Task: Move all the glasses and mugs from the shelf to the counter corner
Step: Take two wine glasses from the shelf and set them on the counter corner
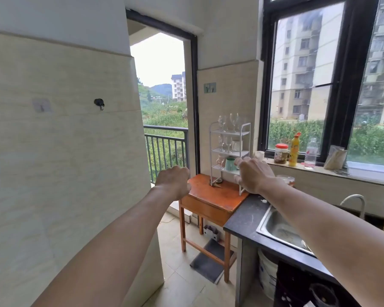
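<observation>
Stemmed wine glasses (pixel 227 121) and mugs sit on the white shelf (pixel 230 156) atop the wooden desk (pixel 211 196); thin and fragile, probably slick, so grab bowls or mug handles; right hand (pixel 253 176) fingers spread, left hand (pixel 174 181) curled shut, both empty.

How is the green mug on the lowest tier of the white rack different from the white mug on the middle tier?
The green mug is pale green and stands on the lowest tier of the white rack, partly behind the right hand. The white mug is white, stands one tier higher, and nothing covers it. The green mug has a small glass to its left; the white mug has two stemmed glasses to its left. Both stand upright, untouched.
</observation>
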`<control>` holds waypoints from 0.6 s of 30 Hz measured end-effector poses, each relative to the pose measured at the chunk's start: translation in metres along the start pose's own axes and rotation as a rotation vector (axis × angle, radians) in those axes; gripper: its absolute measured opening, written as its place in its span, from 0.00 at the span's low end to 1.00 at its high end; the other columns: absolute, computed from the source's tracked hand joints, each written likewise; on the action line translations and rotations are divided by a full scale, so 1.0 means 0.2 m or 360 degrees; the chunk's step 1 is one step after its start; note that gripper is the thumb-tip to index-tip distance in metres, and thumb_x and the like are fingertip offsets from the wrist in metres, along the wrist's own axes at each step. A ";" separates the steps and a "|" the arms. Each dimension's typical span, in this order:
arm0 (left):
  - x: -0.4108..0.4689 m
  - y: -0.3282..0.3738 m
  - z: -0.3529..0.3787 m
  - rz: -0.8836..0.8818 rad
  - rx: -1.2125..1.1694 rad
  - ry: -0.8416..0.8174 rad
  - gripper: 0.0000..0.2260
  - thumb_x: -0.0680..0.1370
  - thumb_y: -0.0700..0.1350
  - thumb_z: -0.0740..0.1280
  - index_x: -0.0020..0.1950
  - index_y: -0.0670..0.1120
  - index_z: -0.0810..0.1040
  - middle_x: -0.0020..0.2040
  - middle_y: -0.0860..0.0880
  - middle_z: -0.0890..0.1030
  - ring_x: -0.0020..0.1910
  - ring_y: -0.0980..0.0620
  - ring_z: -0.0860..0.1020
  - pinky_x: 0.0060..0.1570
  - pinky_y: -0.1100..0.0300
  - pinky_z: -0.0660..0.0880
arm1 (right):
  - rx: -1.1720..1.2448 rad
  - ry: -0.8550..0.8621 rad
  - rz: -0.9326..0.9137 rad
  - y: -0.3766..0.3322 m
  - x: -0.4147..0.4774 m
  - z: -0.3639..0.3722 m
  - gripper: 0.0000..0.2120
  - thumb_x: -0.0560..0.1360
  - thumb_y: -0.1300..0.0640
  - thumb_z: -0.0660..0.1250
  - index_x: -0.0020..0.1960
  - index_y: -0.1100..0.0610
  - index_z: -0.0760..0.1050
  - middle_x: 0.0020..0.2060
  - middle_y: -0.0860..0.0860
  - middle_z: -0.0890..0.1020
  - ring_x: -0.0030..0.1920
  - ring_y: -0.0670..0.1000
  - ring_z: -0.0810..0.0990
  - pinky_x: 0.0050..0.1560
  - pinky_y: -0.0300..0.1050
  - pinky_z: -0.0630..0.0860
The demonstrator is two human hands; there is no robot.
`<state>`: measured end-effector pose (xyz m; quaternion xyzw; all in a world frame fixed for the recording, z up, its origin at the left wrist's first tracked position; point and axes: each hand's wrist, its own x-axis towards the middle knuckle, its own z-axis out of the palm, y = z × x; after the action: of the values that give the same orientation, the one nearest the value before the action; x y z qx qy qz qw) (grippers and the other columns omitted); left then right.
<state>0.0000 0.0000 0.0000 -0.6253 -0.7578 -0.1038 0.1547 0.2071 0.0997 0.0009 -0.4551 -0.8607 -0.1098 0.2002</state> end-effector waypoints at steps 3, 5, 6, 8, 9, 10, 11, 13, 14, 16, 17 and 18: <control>0.06 -0.01 0.06 -0.0002 -0.0016 -0.0024 0.11 0.76 0.49 0.64 0.55 0.47 0.78 0.53 0.46 0.81 0.50 0.44 0.79 0.48 0.52 0.72 | 0.0000 -0.0002 0.0000 0.02 0.06 0.06 0.25 0.77 0.52 0.66 0.71 0.57 0.65 0.58 0.58 0.79 0.56 0.60 0.78 0.57 0.55 0.75; 0.13 -0.02 0.12 -0.0011 -0.0012 -0.0031 0.11 0.76 0.50 0.64 0.55 0.47 0.78 0.52 0.46 0.81 0.50 0.44 0.79 0.47 0.53 0.71 | -0.0013 -0.0023 0.0014 0.04 0.12 0.11 0.26 0.77 0.51 0.65 0.72 0.57 0.64 0.58 0.58 0.78 0.56 0.60 0.78 0.57 0.55 0.74; 0.17 -0.02 0.15 -0.0006 -0.0016 -0.0032 0.11 0.76 0.50 0.64 0.55 0.47 0.78 0.52 0.46 0.81 0.50 0.45 0.79 0.46 0.53 0.70 | -0.0018 -0.0031 0.0013 0.06 0.15 0.15 0.27 0.77 0.51 0.65 0.73 0.57 0.64 0.58 0.58 0.78 0.56 0.60 0.78 0.57 0.55 0.74; 0.26 -0.03 0.22 0.0004 -0.0030 -0.0003 0.11 0.76 0.50 0.64 0.55 0.48 0.78 0.52 0.46 0.81 0.50 0.45 0.79 0.45 0.54 0.69 | -0.0025 -0.0028 0.0013 0.10 0.24 0.21 0.26 0.77 0.51 0.65 0.72 0.57 0.65 0.58 0.58 0.78 0.56 0.60 0.78 0.57 0.55 0.74; 0.32 -0.04 0.26 0.0001 -0.0039 -0.0004 0.11 0.76 0.50 0.64 0.55 0.47 0.78 0.51 0.46 0.81 0.49 0.45 0.79 0.45 0.54 0.69 | -0.0024 -0.0033 0.0015 0.12 0.29 0.26 0.25 0.77 0.51 0.65 0.71 0.57 0.66 0.57 0.58 0.79 0.55 0.60 0.78 0.56 0.55 0.74; 0.38 -0.04 0.30 0.0001 -0.0049 -0.0005 0.11 0.76 0.50 0.64 0.54 0.47 0.78 0.51 0.46 0.81 0.49 0.45 0.79 0.45 0.54 0.69 | -0.0020 -0.0037 0.0013 0.15 0.35 0.30 0.25 0.77 0.51 0.65 0.71 0.57 0.66 0.57 0.58 0.79 0.55 0.59 0.78 0.56 0.54 0.74; 0.44 -0.05 0.34 0.0002 -0.0058 -0.0006 0.11 0.76 0.50 0.64 0.54 0.47 0.79 0.51 0.46 0.81 0.49 0.45 0.79 0.45 0.54 0.69 | -0.0011 -0.0037 0.0007 0.18 0.42 0.34 0.25 0.77 0.51 0.65 0.71 0.57 0.66 0.57 0.58 0.78 0.56 0.59 0.78 0.56 0.54 0.74; 0.59 -0.06 0.41 -0.0001 -0.0069 -0.0009 0.11 0.76 0.50 0.64 0.54 0.48 0.78 0.51 0.47 0.81 0.49 0.46 0.79 0.45 0.55 0.69 | 0.0003 -0.0036 -0.0011 0.23 0.56 0.42 0.25 0.77 0.52 0.65 0.71 0.57 0.66 0.58 0.58 0.78 0.55 0.59 0.78 0.55 0.53 0.75; 0.66 -0.07 0.44 -0.0010 -0.0080 -0.0017 0.11 0.76 0.50 0.64 0.55 0.48 0.78 0.52 0.47 0.81 0.50 0.45 0.78 0.45 0.55 0.69 | 0.0011 -0.0033 -0.0021 0.26 0.63 0.46 0.25 0.77 0.52 0.65 0.71 0.57 0.66 0.58 0.58 0.79 0.55 0.59 0.79 0.54 0.53 0.76; 0.84 -0.09 0.49 -0.0031 -0.0105 -0.0036 0.11 0.76 0.50 0.64 0.55 0.49 0.78 0.53 0.47 0.81 0.51 0.45 0.79 0.46 0.55 0.69 | 0.0013 -0.0024 -0.0036 0.32 0.80 0.53 0.22 0.77 0.53 0.64 0.69 0.57 0.68 0.57 0.58 0.79 0.52 0.58 0.79 0.52 0.53 0.77; 0.92 -0.10 0.51 -0.0034 -0.0113 -0.0043 0.11 0.76 0.51 0.64 0.55 0.49 0.78 0.53 0.47 0.81 0.52 0.45 0.79 0.46 0.55 0.68 | 0.0011 -0.0023 -0.0043 0.35 0.89 0.56 0.21 0.77 0.53 0.64 0.68 0.58 0.70 0.56 0.58 0.79 0.51 0.58 0.80 0.51 0.53 0.77; 1.00 -0.10 0.53 -0.0042 -0.0128 -0.0037 0.11 0.76 0.51 0.64 0.55 0.49 0.78 0.53 0.47 0.81 0.52 0.45 0.79 0.46 0.55 0.69 | 0.0020 -0.0020 -0.0050 0.38 0.97 0.59 0.19 0.77 0.53 0.64 0.66 0.58 0.71 0.54 0.57 0.80 0.49 0.57 0.80 0.50 0.52 0.78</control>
<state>-0.0654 0.2168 -0.0247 -0.6222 -0.7629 -0.1289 0.1194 0.1437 0.3293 -0.0173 -0.4408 -0.8697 -0.1046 0.1959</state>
